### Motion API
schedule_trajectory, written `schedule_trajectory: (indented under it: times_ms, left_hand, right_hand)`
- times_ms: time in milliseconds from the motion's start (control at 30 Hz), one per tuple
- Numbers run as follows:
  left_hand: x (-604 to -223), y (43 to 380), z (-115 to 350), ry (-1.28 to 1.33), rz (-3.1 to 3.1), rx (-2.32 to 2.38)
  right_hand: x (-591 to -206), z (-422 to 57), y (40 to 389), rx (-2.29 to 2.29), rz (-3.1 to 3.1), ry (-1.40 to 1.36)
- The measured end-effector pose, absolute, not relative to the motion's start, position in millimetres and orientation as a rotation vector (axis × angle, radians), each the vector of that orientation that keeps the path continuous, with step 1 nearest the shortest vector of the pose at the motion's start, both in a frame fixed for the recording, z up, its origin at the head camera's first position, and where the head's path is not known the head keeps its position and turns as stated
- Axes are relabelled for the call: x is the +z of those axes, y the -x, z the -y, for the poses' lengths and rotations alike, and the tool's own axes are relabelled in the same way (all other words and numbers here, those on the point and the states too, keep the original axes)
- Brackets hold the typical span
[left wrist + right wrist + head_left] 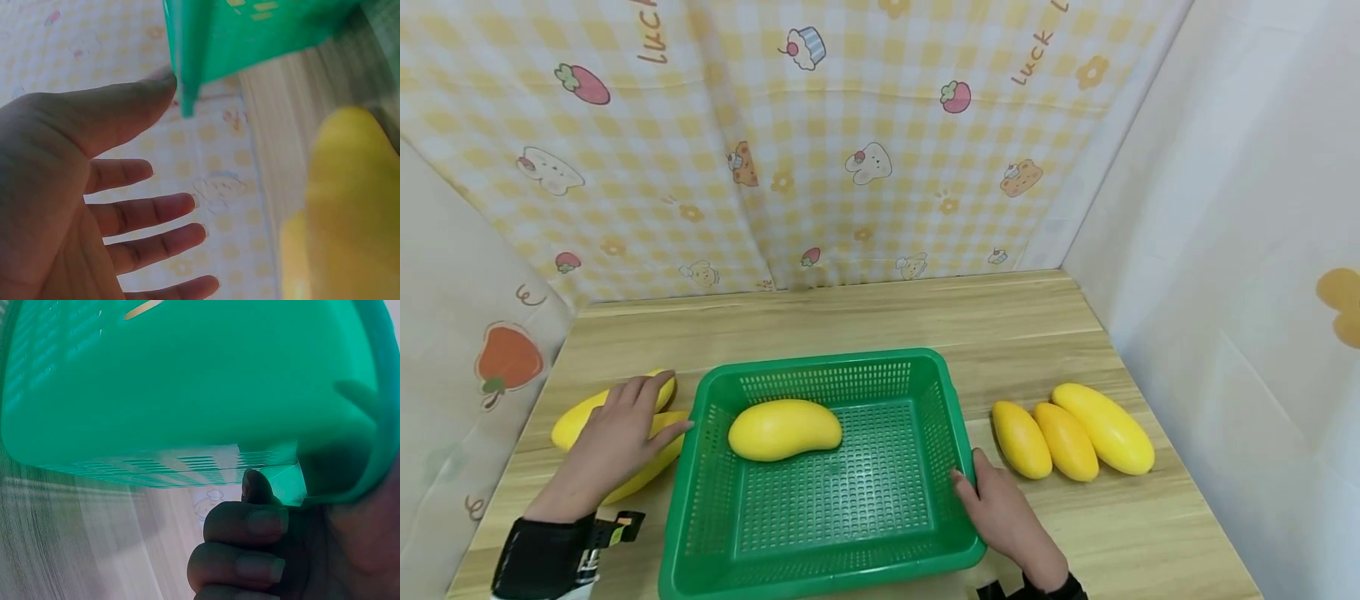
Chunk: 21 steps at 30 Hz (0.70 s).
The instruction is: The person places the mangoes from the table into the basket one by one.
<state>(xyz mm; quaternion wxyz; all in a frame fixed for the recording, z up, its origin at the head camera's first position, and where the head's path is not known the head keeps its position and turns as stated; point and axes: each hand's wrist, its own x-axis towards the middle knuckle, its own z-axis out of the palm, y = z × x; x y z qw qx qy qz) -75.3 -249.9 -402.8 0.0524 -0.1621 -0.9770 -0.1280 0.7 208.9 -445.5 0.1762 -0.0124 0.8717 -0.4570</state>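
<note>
A green plastic basket holds one yellow mango toward its back left. My right hand grips the basket's right rim, thumb over the edge and fingers curled beneath it, as the right wrist view shows. My left hand is over two long yellow fruits left of the basket, one farther back and one nearer, both partly covered. In the left wrist view the left hand's fingers are extended, its thumb tip right at the basket's rim.
Right of the basket lie two small mangoes, one beside the other, with a larger yellow fruit against them. A wooden tabletop carries everything. Patterned cloth rises behind it, with white cloth at the right.
</note>
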Motion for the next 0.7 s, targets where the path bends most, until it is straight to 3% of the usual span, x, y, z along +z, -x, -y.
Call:
schedule_trajectory:
  times_ms: [700]
  left_hand:
    - [-430, 60, 289, 0.181, 3.286, -0.395]
  right_hand:
    - [-446, -208, 0, -1.315, -2.448, 0.022]
